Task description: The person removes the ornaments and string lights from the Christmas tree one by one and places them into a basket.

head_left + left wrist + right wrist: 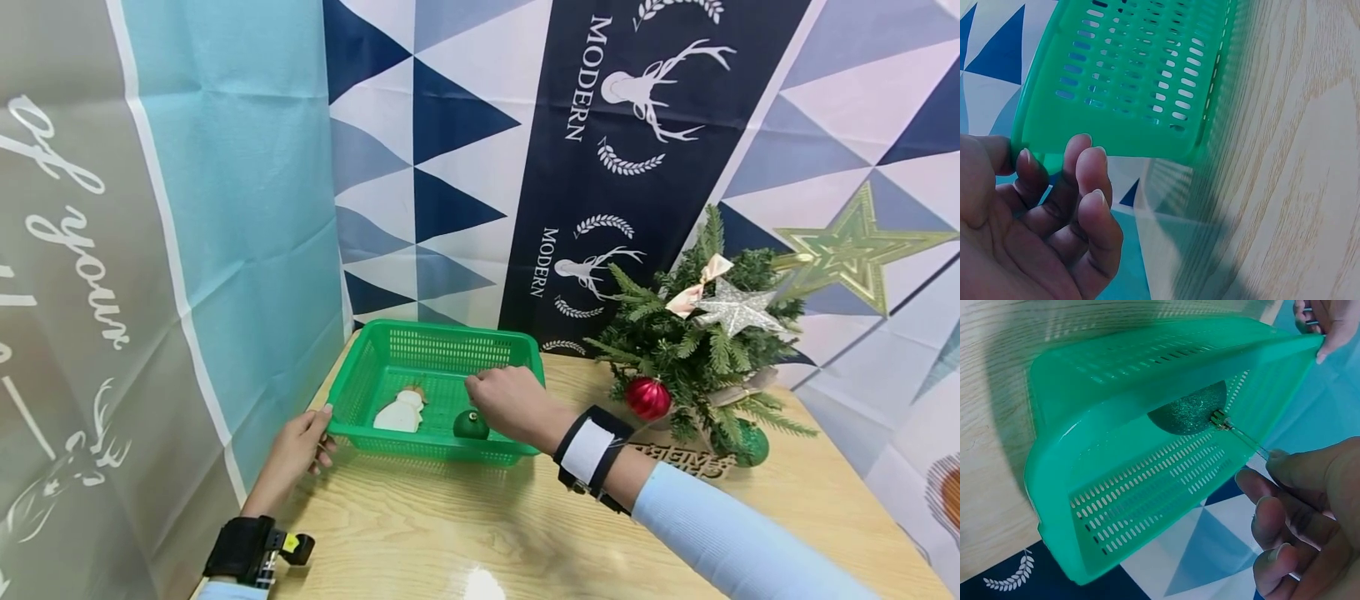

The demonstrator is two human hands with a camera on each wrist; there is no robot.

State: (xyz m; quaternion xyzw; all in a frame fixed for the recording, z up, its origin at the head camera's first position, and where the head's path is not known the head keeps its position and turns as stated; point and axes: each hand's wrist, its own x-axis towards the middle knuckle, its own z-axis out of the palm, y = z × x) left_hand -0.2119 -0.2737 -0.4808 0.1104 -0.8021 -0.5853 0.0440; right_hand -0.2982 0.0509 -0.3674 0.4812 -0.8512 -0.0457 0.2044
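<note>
A green plastic basket (431,447) with slotted walls stands on the table. My left hand (298,443) grips its near left rim, thumb on top and the other fingers loosely curled below. Over the basket's right part, my right hand (517,402) pinches the hanging cord (1249,441) of a glittery green Christmas ball (1190,411) between thumb and index finger. The ball hangs within the basket walls; whether it touches the bottom I cannot tell. To its left in the basket lies a flat white figure (401,413) with a rounded shape and a brownish top.
A small Christmas tree (693,342) stands at the right, carrying a silver star (738,307), a red ball (648,398) and another green ball (750,444). A large gold star (858,246) sticks out from it. Wooden cut-out letters (693,461) lie by its base. Patterned cloth hangs behind.
</note>
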